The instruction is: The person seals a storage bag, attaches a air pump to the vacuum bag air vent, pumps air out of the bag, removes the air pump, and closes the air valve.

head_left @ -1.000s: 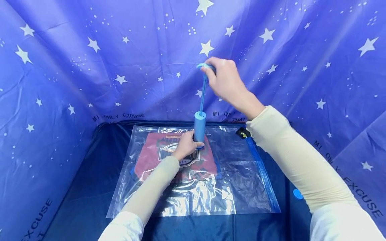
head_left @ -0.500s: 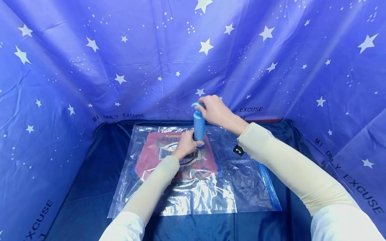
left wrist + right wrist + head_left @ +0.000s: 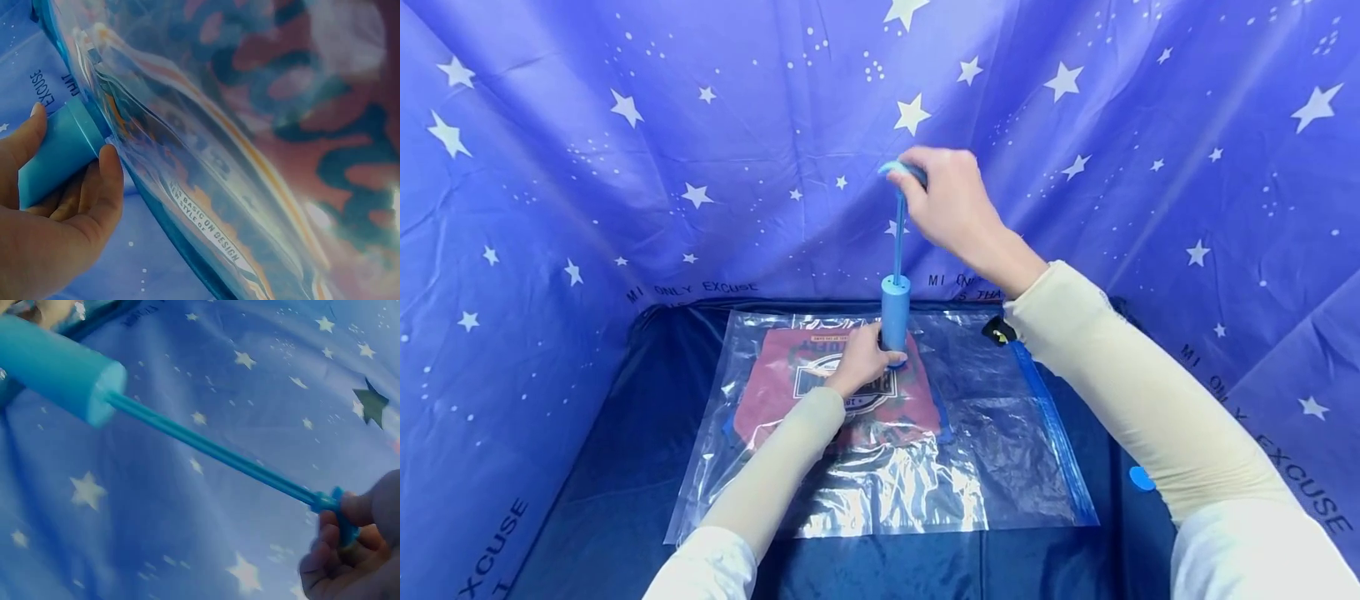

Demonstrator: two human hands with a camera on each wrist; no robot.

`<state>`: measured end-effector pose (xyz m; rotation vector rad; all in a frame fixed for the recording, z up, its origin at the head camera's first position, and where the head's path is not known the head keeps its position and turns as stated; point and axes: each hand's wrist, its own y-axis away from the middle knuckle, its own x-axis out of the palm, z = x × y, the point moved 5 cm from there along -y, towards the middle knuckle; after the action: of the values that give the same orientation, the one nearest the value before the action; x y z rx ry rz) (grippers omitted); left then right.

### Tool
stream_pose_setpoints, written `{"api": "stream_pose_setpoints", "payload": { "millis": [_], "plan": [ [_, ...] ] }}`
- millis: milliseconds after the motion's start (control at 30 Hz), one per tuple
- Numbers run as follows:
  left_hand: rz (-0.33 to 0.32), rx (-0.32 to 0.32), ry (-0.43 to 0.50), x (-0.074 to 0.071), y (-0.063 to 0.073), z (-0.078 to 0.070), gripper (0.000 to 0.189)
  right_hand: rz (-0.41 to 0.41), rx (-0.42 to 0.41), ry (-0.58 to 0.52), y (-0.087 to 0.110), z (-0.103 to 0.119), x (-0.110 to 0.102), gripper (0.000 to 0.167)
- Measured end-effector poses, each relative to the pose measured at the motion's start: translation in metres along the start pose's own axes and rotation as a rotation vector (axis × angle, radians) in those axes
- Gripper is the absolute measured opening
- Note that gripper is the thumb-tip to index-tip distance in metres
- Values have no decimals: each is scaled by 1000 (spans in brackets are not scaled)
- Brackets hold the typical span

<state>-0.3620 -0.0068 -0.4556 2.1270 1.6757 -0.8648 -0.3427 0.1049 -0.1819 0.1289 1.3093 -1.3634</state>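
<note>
The blue hand pump [image 3: 895, 317] stands roughly upright over the clear plastic bag [image 3: 1007, 475], above the red printed garment [image 3: 767, 375] lying inside it. The left hand [image 3: 865, 360] holds the lower end of the barrel, thumb and fingers curled round it close to the film; the right hand [image 3: 951, 198] grips the crosswise handle [image 3: 889, 167] at the top of the drawn-out rod [image 3: 899, 242]. The barrel looks like light, hard, smooth plastic, so it should be easy to lift but could slide or tip if held loosely; low down, near the base, seems the steadiest place to hold it. The rod is thin and long at this reach and would probably flex under a sideways push, so the handle is best held square and worked in line with the barrel. The bag appears slick and limp, apt to crease or shift, and the garment under it is likely soft, giving the base little firm support. The blue zip strip [image 3: 1060, 442] along the bag's right edge looks a bit stiffer. Glare on the film in the left wrist view hides just how the pump's base meets the bag.
</note>
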Motion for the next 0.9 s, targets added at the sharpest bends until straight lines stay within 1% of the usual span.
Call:
{"api": "stream_pose_setpoints", "payload": {
  "millis": [67, 167, 233, 267, 333, 400, 467, 533, 600, 633, 700, 767, 800, 900],
  "plan": [
    [-7, 5, -3, -1, 0, -1, 43, 80, 23, 2, 11, -11, 20, 26],
    [-3, 11, 5, 0, -1, -1, 41, 226, 71, 35, 33, -32, 56, 25],
    [1, 13, 4, 0, -1, 0, 40, 277, 84, 60, 46, -43, 75, 23],
    [2, 16, 4, 1, -1, 1, 40, 291, 83, 70, 50, -47, 80, 22],
    [-1, 19, -1, 1, -2, 2, 39, 300, 83, 75, 52, -49, 83, 21],
    [-10, 17, -8, 0, -2, 3, 40, 289, 79, 50, 46, -44, 76, 22],
    [-15, 12, -22, -1, -3, 3, 41, 254, 66, 21, 33, -35, 59, 22],
    [-15, 6, -37, -2, -4, 3, 43, 181, 37, 2, 18, -23, 38, 24],
    [-11, 6, -46, -2, -5, 3, 45, 82, -2, -9, 5, -11, 14, 25],
    [-9, 7, -47, -1, -5, 3, 45, 32, -26, -3, 1, -6, 4, 25],
    [-7, 14, -33, 0, -5, 2, 45, -37, -59, 2, -5, 2, -12, 26],
    [-4, 19, -17, 1, -4, 2, 44, -79, -85, 12, -6, 6, -19, 25],
    [-4, 18, -8, 1, -3, 2, 44, -86, -95, 16, -5, 7, -20, 25],
    [-5, 30, -3, 2, -2, 2, 43, -56, -91, 24, 0, 2, -10, 26]
  ]
}}
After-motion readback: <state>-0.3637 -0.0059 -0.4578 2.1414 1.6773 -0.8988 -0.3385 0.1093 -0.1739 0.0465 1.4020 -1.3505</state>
